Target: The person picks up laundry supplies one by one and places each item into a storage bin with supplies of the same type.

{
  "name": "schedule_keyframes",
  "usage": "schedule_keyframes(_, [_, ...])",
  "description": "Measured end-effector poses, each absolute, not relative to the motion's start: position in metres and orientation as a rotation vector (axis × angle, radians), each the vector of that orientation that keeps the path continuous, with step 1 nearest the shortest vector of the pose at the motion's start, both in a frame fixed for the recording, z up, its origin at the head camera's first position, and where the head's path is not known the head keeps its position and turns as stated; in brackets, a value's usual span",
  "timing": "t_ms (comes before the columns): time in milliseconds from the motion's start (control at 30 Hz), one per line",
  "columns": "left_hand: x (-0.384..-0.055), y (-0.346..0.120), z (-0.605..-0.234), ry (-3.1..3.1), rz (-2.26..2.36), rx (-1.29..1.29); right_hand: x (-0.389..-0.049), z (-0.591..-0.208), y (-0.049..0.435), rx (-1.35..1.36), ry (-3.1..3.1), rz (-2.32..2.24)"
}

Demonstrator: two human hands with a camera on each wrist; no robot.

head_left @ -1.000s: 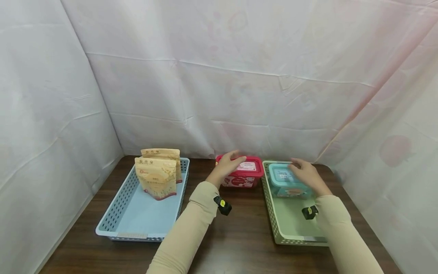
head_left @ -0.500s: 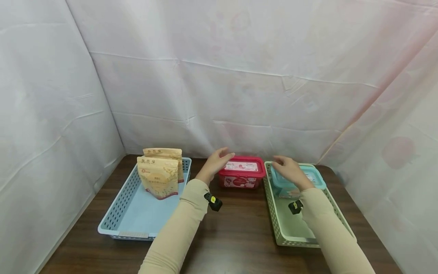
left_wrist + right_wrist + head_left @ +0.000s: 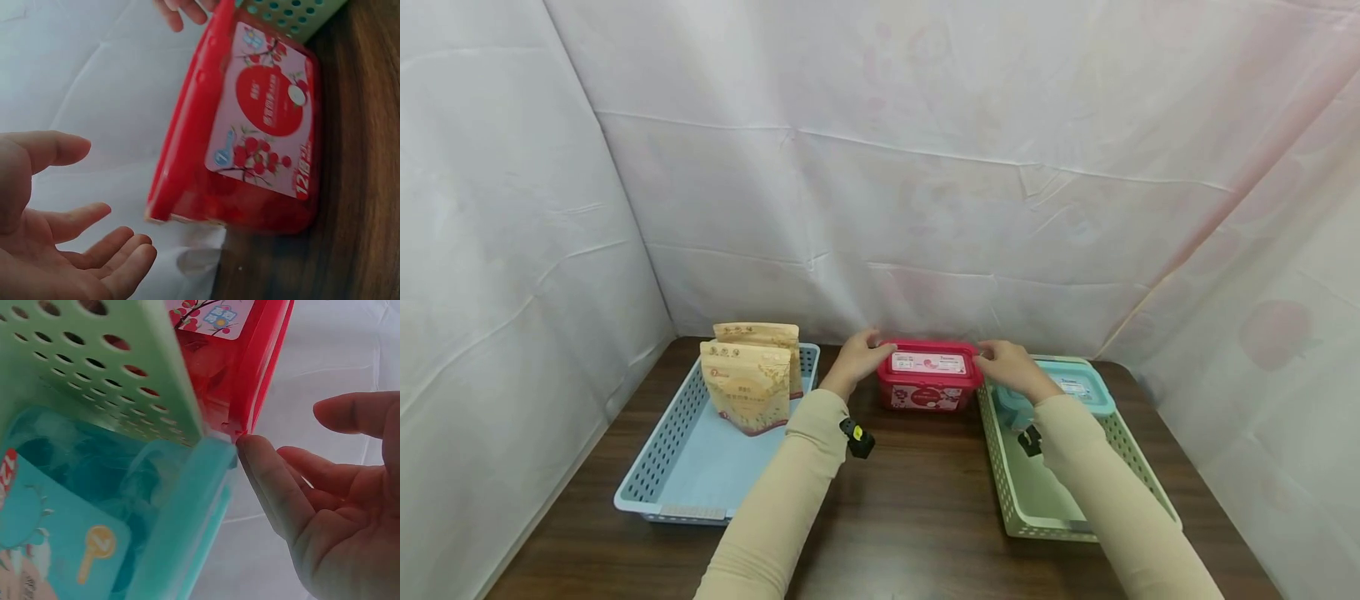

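A red lidded plastic tub (image 3: 928, 377) with a cherry-pattern label stands on the wooden table against the back curtain. My left hand (image 3: 856, 362) is at its left end, fingers spread; the left wrist view shows a gap between those fingers (image 3: 128, 256) and the tub. At the right end is my right hand (image 3: 1011, 367), fingers loosely extended. In the right wrist view one fingertip (image 3: 253, 447) meets the corner of the red lid, or nearly so; contact is hard to tell. A teal lidded tub (image 3: 1086, 387) sits in the green basket, partly hidden by my right hand and sleeve.
The green perforated basket (image 3: 1013, 508) stands right of the red tub, very close to it. A blue perforated basket (image 3: 647, 475) on the left holds two upright tan pouches (image 3: 748, 387). White curtains (image 3: 865, 183) enclose the table's back and sides.
My right hand has moved left from over the teal tub to the red tub's right end. My left hand has shifted left off the red lid to its left end. The tubs stay in place.
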State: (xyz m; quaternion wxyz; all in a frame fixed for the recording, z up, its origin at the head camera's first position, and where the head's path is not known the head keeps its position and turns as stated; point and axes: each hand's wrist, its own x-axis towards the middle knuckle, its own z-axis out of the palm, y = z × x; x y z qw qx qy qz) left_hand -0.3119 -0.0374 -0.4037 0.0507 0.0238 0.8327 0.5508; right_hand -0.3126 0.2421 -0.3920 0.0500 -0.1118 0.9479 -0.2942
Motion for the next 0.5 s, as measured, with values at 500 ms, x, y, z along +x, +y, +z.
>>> schedule_keyframes(500, [-0.321, -0.029, -0.423, 2.708, 1.501, 0.09, -0.32, -0.391, 0.228, -0.287, 2.94, -0.727])
